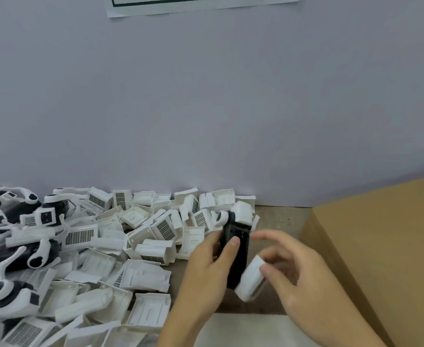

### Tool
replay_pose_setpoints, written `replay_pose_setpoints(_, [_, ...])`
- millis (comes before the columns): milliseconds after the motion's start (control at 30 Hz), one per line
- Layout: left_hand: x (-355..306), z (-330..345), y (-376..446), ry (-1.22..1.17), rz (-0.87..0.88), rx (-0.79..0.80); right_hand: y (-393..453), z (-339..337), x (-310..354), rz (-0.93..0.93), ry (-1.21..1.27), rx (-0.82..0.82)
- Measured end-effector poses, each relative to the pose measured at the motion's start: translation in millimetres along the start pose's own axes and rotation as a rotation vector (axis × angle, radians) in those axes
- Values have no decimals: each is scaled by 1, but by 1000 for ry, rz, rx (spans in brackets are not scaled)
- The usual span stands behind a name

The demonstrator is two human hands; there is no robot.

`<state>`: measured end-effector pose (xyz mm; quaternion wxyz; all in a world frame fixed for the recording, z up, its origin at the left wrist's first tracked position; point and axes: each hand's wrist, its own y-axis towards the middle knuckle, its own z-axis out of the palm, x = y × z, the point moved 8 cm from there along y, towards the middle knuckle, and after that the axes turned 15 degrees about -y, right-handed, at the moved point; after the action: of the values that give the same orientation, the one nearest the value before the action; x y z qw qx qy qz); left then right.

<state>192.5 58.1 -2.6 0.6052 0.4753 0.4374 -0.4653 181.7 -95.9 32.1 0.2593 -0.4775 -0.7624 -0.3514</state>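
Note:
My left hand (207, 266) grips a black plastic body (236, 251) held upright, with a white hooked arm at its top. My thumb lies across its front. My right hand (296, 276) is just to the right, and its thumb and fingers pinch a white plastic cover (251, 279) against the lower right side of the black body. A second white cover (242, 211) sits at the top of the black body. The right hand is motion-blurred.
A large heap of white grilled plastic covers (136, 236) fills the table's left half. Assembled black-and-white units (13, 251) lie at the far left. A brown cardboard box (381, 246) stands at the right. A pale wall (206, 108) rises behind, and a white sheet (243, 329) lies at the front.

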Motion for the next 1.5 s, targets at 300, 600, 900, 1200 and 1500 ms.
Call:
replay_pose_setpoints(300, [1,29,-11,-40,-108,175,-4,-5,3,40,31,-444])
replay_pose_setpoints(600, [7,23,-7,-252,-157,129,-9,-4,-13,88,242,-556])
replay_pose_setpoints(900, [14,21,-6,-269,-173,80,-3,22,-42,377,368,-353])
replay_pose_setpoints(1200, [-6,22,-5,-184,-10,99,2,45,-34,355,584,-11])
replay_pose_setpoints(1500, [-10,27,-7,-162,6,162,0,43,-36,385,754,-93])
